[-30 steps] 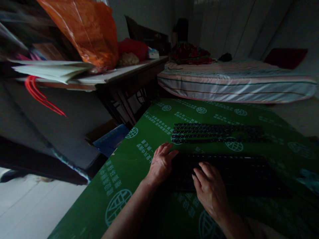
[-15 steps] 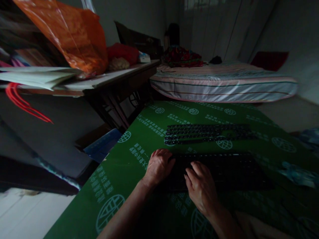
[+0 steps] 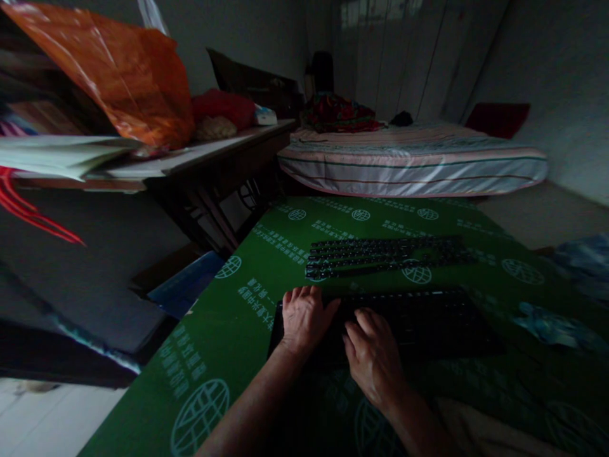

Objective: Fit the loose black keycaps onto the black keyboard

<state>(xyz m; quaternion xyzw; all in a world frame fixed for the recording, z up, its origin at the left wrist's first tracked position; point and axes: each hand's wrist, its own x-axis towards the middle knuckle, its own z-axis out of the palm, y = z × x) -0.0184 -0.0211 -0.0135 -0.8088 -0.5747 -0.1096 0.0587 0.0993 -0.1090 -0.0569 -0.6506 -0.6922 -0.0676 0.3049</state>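
A black keyboard (image 3: 442,324) lies on the green tabletop in front of me, its surface too dark to read clearly. My left hand (image 3: 303,320) rests over its left part, fingers flat toward the far edge and thumb spread to the right. Just right of it, my right hand (image 3: 373,352) is bent over the keyboard with its fingers curled together. Its fingertips are low over the keys; whether a small piece is between them is hidden. Beyond the keyboard, loose black keycaps (image 3: 361,254) lie in several rows, with a gap toward the right.
The green tabletop (image 3: 257,254) carries white printing. Crumpled bluish plastic (image 3: 547,327) lies at the right. On the left, a side table (image 3: 190,158) holds an orange bag (image 3: 143,82) and papers. A bed (image 3: 409,165) stands beyond the far edge.
The view has shifted a little to the right. My left hand sits slightly further over the keyboard, its left corner now showing. My right hand stays bent over the keys with little change.
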